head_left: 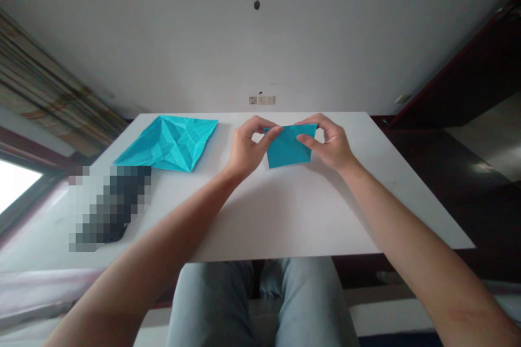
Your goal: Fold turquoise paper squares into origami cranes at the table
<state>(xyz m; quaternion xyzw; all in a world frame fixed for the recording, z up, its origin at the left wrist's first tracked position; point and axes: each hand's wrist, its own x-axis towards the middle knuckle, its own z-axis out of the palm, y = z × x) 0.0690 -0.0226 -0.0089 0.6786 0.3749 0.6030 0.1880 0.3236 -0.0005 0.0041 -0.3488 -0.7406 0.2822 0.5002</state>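
Both hands hold up a small piece of blue paper above the white table. My left hand pinches its upper left corner between thumb and fingers. At the upper right edge, my right hand grips it, the thumb lying across the near face and the fingers behind. The paper looks flat and roughly four-sided; its far face is hidden. To the left, a larger sheet of blue paper lies on the table, covered in crossing creases and slightly raised in places.
A dark, pixelated object lies at the table's left side, near my left forearm. Behind the table is a pale wall with sockets. A striped curtain hangs at left. My knees are under the table's near edge.
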